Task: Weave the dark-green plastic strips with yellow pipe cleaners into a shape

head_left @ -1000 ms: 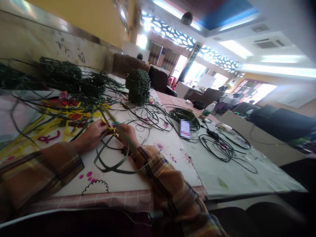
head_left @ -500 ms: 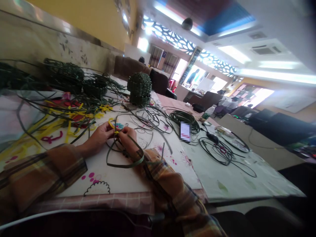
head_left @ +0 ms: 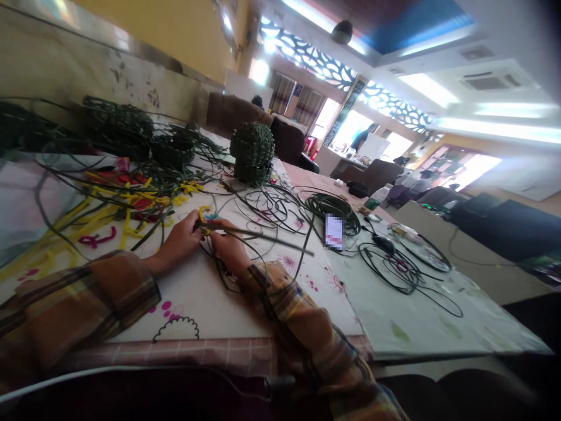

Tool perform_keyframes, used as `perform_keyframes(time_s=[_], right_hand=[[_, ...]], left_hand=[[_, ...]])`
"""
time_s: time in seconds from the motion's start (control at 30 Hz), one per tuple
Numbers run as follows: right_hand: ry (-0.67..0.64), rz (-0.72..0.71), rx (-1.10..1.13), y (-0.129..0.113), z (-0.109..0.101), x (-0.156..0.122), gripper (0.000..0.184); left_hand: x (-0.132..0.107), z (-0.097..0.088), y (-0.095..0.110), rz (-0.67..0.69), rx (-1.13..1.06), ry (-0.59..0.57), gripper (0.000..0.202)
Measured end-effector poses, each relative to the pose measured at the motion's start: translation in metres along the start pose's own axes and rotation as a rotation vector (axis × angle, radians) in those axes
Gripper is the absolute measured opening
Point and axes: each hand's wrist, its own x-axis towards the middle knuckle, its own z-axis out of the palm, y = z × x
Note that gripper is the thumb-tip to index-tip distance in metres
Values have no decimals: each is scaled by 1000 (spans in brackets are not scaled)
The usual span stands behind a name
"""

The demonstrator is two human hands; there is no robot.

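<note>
My left hand (head_left: 186,237) and my right hand (head_left: 228,247) meet over the flowered tablecloth (head_left: 263,304), fingertips pinched close together. Between them is a small piece with a yellow strip (head_left: 204,211) curled at its top; its shape is partly hidden by the fingers. A flat dark green strip (head_left: 272,237) runs from the fingertips out to the right, over my right hand. More green strip hangs in loops beneath the right wrist. Left of my hands lie yellow strips (head_left: 127,231) and a magenta twisted strip (head_left: 97,237).
A round woven green basket (head_left: 252,153) stands behind my hands, with more green weaving (head_left: 118,126) at the back left. Coiled green strip (head_left: 333,207), a phone (head_left: 334,232), a looser coil (head_left: 390,269) and a bottle (head_left: 377,197) lie to the right. People are in the background.
The green strip that curved in a loop below my hands now stretches straight out to the right. My hands stay together at nearly the same spot; the view has shifted slightly.
</note>
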Motion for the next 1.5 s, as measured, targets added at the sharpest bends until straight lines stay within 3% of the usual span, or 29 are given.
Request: perform_keyframes(time_s=[0.17,0.33,0.53,0.7,0.87,1.03,1.17,1.3,1.4,1.5], right_hand=[[-128,74,166,0,-2,2,24],[-115,-8,156,4,-1,4,23],[-62,-43,111,-1,-6,1,14],[-35,-42,46,-9,-10,-2,29],[-68,-78,96,-10,-7,-4,34],[-128,-153,-21,-7,-7,-2,23],[-88,-163,-147,-3,-7,0,14],[-64,-129,-187,-8,-7,-3,8],[-23,-79,-131,-16,-8,-6,10],[17,-51,-48,-19,-9,-8,12]], left_hand=[[1,-2,4,3,67,18,10],[2,-3,5,65,60,6,11],[1,-3,8,-101,-177,-58,17],[-1,-3,12,-75,-87,13,7],[1,-3,7,-86,-129,80,12],[0,-4,8,-63,-33,40,8],[-2,-3,9,-41,-15,8,12],[-3,3,4,-83,-127,-50,19],[-4,7,4,-184,-292,-95,26],[-6,7,10,-192,-387,-96,29]])
